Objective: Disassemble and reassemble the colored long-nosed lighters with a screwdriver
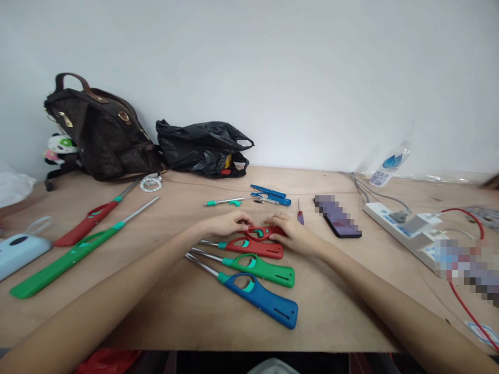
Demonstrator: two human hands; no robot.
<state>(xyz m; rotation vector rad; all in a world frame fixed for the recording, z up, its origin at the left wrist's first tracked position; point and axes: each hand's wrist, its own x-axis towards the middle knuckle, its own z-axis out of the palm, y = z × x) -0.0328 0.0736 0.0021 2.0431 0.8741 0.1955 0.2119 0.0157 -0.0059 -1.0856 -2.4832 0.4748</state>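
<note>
Both hands are on a red gas lighter with a teal trigger, lying low over the table. My left hand pinches its front end, and that tip is hidden by the fingers. Around its handle end close the fingers of my right hand. Just in front lie a second red lighter, a green lighter and a blue lighter, metal tubes pointing left. Behind my hands are two blue handle shells, a metal lighter tube with teal parts and thin wires, and a small screwdriver.
A longer red lighter and a longer green lighter lie at left. A dark backpack and a black plastic bag stand against the wall. To the right are a phone, a power strip with cables and a bottle.
</note>
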